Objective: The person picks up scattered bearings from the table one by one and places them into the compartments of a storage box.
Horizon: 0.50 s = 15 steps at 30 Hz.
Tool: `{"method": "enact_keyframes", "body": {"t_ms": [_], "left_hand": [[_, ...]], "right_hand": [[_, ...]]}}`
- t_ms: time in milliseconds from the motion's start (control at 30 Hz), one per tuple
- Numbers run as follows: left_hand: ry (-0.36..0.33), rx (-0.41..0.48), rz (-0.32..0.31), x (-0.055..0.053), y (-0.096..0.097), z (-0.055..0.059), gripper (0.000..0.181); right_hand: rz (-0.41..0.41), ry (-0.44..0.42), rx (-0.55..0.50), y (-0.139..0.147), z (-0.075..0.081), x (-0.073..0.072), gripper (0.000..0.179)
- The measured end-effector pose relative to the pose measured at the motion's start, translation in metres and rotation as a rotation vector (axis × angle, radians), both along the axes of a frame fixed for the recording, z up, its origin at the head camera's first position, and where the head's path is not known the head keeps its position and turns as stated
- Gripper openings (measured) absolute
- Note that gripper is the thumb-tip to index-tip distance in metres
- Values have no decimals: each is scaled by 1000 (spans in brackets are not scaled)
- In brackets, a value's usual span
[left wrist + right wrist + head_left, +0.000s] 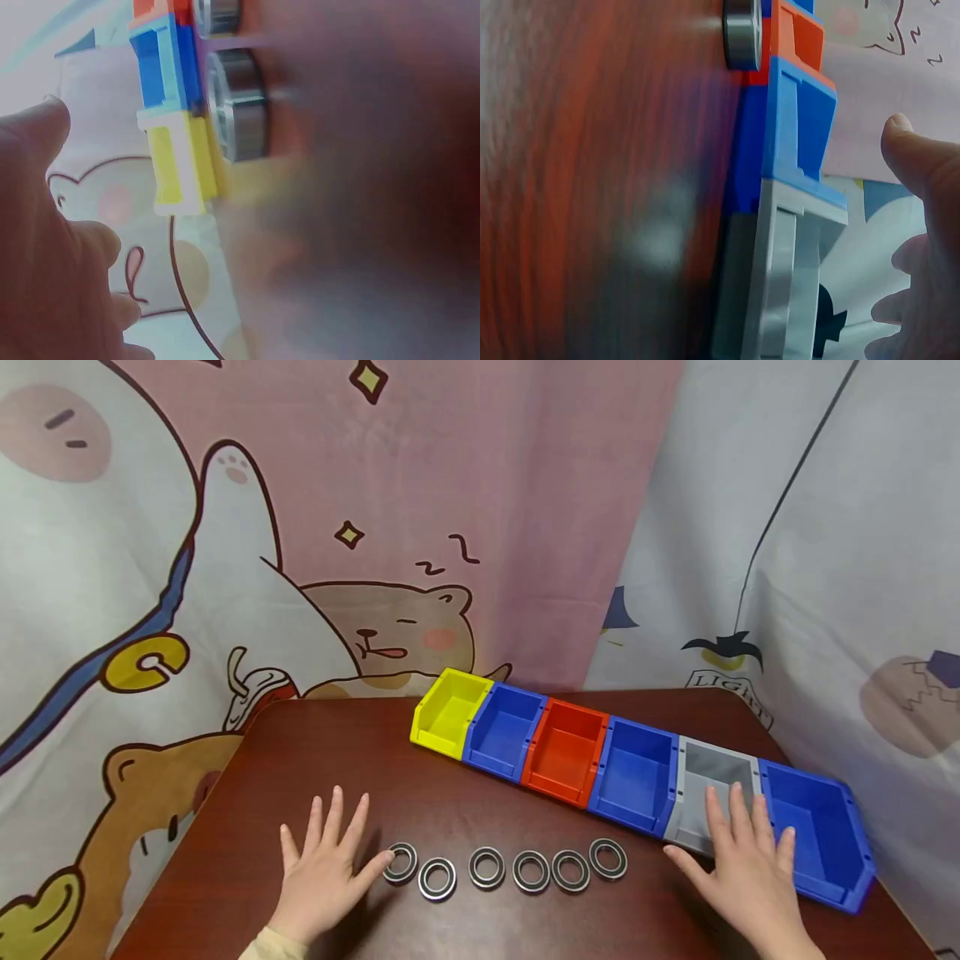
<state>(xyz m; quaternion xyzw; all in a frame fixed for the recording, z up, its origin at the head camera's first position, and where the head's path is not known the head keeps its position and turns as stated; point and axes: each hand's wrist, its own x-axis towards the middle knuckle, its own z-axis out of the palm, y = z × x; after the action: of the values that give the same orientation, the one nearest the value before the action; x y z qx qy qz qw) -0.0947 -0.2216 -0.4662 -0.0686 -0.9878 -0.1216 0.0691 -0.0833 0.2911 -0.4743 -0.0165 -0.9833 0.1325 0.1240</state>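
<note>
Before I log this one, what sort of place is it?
Probably a makeshift indoor workspace: a reddish-brown table bears six metal rings and a row of coloured bins, with cartoon-printed cloth hung behind it.

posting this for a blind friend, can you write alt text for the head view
A person's left hand and right hand, spread wide, are held over a brown table with six metal rings in a rough row between them. Beyond, six joined bins run left to right: yellow, blue, red, blue, gray, blue.

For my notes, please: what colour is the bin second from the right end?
Grey; the head view shows this bin best.
</note>
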Motion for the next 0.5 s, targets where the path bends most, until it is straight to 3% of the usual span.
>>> {"method": "enact_keyframes", "body": {"t_ms": [333, 500], "left_hand": [[30, 7, -118, -36, 30, 19, 90], [84, 43, -166, -55, 49, 23, 91]], "right_hand": [[-57, 3, -2, 24, 4, -3, 114], [-93, 5, -21, 34, 5, -6, 113]]}}
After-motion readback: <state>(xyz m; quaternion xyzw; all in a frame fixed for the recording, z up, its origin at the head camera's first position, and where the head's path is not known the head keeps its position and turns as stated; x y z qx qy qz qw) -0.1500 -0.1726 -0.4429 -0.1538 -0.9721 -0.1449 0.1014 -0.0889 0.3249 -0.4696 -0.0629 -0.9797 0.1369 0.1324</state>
